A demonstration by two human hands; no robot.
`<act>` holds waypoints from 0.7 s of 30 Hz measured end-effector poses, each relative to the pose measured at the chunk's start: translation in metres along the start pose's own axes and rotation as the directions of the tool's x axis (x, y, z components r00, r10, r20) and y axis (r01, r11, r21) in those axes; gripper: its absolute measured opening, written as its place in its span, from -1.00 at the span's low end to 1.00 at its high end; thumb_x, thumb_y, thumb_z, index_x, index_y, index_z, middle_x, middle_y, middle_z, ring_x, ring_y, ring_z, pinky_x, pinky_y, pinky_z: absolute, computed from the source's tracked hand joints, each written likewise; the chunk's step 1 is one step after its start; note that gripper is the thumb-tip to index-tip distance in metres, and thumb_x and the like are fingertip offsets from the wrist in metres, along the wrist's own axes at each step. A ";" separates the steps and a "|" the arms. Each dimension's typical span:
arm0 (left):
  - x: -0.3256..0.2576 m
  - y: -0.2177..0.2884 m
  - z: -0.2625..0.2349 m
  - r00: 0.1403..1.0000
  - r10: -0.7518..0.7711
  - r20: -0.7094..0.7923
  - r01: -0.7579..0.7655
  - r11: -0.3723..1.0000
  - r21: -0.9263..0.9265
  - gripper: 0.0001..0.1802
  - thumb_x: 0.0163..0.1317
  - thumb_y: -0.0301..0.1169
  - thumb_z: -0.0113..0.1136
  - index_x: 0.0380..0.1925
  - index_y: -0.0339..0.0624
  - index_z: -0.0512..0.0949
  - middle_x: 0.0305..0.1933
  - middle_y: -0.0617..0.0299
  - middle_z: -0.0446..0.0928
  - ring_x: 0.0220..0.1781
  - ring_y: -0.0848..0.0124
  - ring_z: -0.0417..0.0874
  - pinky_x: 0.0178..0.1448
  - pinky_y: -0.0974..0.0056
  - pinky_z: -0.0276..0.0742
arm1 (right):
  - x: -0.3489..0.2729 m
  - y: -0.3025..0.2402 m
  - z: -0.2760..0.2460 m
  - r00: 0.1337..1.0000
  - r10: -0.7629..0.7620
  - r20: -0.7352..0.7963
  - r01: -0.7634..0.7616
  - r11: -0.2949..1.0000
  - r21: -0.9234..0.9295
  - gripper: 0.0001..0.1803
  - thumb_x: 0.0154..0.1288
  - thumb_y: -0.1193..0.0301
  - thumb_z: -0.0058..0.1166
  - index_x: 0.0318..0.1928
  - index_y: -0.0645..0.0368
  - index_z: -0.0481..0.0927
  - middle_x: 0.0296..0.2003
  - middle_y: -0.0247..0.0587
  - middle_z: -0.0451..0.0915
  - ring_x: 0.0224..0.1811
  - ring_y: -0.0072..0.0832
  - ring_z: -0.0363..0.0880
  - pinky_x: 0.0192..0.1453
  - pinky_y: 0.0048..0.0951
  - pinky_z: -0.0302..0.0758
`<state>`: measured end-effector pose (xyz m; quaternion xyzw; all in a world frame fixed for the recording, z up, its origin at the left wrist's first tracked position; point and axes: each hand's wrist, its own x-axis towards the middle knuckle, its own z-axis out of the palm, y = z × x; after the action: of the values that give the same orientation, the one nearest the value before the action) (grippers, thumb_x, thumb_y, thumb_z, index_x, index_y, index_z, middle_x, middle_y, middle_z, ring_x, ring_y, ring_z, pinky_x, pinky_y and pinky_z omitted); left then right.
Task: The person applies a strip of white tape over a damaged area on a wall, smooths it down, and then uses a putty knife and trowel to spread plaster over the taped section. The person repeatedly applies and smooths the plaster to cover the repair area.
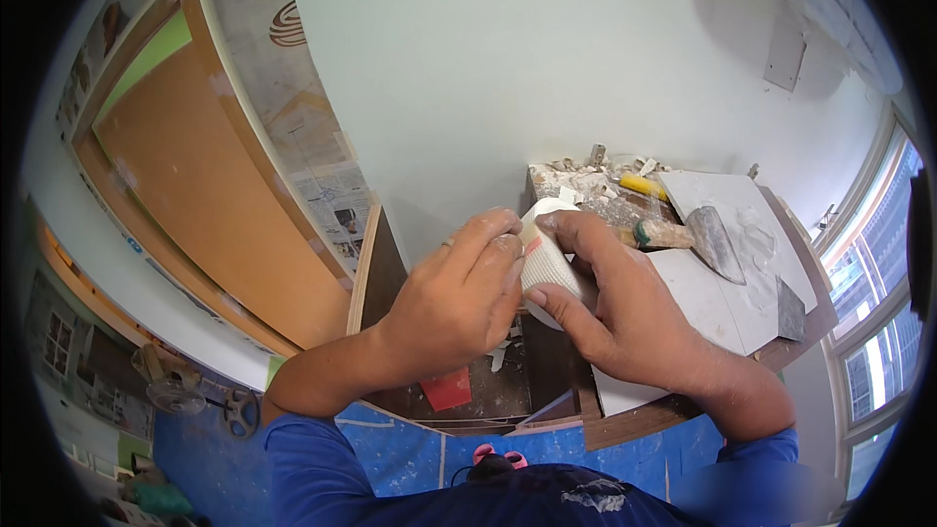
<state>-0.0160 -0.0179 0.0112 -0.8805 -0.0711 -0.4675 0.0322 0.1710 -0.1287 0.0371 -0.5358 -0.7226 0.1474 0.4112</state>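
Between my two hands, in front of my chest, is a roll of white mesh tape (558, 273) with a small reddish mark on its side. My right hand (630, 307) grips the roll from the right, thumb on the near side and index finger over the top. My left hand (454, 288) is closed against the roll's left side, fingers bent and pressed together; its fingertips are partly hidden. Just beyond my right hand, a pointed trowel (717, 246) with a worn wooden handle lies on a white board (673, 307).
Debris and a yellow-handled tool (644, 185) lie at the worktop's back. A grey plate (792, 310) sits at its right edge. Below my left hand is a red piece (447, 390) inside the open cabinet. An orange door (224, 185) stands left, windows right; blue sheeting (405, 451) covers the floor.
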 end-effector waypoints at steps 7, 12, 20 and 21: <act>-0.003 -0.006 0.005 1.000 -0.019 -0.015 0.018 0.998 -0.056 -0.76 0.31 -0.66 0.26 -0.05 -0.55 0.54 0.08 -0.22 0.55 0.00 -0.06 0.74 0.01 0.12 0.74 | 0.002 0.003 0.000 1.000 0.000 -0.007 0.001 0.999 0.041 -0.48 0.50 0.36 0.19 0.31 0.34 0.35 -0.03 0.37 0.65 0.08 0.30 0.68 0.13 0.09 0.56; 0.000 -0.010 0.003 0.997 -0.083 -0.005 0.081 0.984 -0.157 -0.77 0.33 -0.66 0.26 -0.04 -0.52 0.56 0.10 -0.24 0.55 0.03 -0.08 0.73 0.06 0.12 0.71 | 0.003 0.003 -0.002 1.000 -0.004 -0.019 0.004 0.999 0.033 -0.47 0.50 0.35 0.20 0.31 0.34 0.35 -0.01 0.38 0.65 0.10 0.31 0.68 0.14 0.09 0.57; 0.000 -0.013 0.003 0.994 -0.102 -0.027 0.094 0.969 -0.230 -0.84 0.35 -0.63 0.30 -0.09 -0.42 0.62 0.09 -0.18 0.65 0.08 0.08 0.76 0.12 0.13 0.69 | 0.003 0.002 -0.001 1.000 0.008 -0.018 -0.007 0.996 0.085 -0.45 0.50 0.33 0.22 0.33 0.30 0.34 0.00 0.37 0.66 0.11 0.32 0.68 0.15 0.08 0.57; 0.000 -0.014 0.005 0.994 -0.107 -0.029 0.097 0.967 -0.238 -0.84 0.35 -0.64 0.30 -0.09 -0.42 0.62 0.08 -0.18 0.65 0.08 0.08 0.76 0.11 0.13 0.69 | 0.003 0.003 0.000 1.000 -0.007 -0.025 0.009 0.997 0.071 -0.45 0.50 0.33 0.22 0.33 0.30 0.34 -0.01 0.36 0.66 0.11 0.31 0.68 0.15 0.08 0.58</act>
<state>-0.0146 -0.0034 0.0084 -0.8633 -0.0595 -0.4921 -0.0952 0.1731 -0.1249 0.0364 -0.5196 -0.7139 0.1648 0.4396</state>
